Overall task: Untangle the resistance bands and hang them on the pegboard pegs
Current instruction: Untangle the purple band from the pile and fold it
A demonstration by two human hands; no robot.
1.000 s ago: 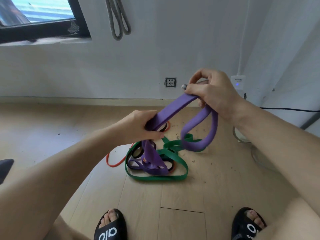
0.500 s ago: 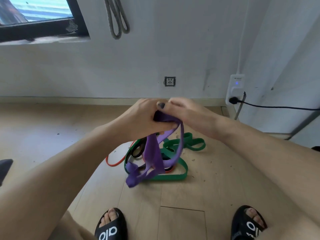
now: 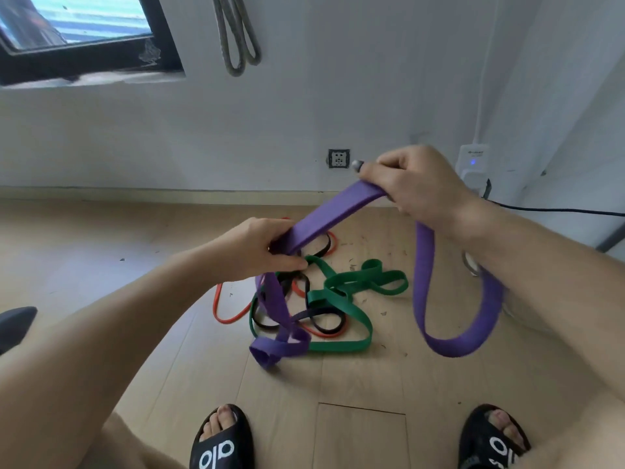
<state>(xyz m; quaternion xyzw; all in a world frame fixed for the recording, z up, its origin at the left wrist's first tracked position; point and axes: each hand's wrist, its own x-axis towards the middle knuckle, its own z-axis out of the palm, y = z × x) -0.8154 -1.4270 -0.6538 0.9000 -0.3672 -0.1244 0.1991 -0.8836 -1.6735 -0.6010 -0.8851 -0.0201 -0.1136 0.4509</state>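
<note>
While the left hand [image 3: 260,252] gripped the purple band [image 3: 333,216] at centre frame, the right hand [image 3: 416,184] pinched it higher, right of centre. Green band [image 3: 341,292] lay tangled below on the floor [image 3: 101,258].

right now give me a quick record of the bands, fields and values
held band: purple band, gripped by left hand and right hand
loose end: hangs in a loop by the right forearm
on floor: green band, red band and black band, tangled together
on wall: grey band hanging
floor: wood
</note>
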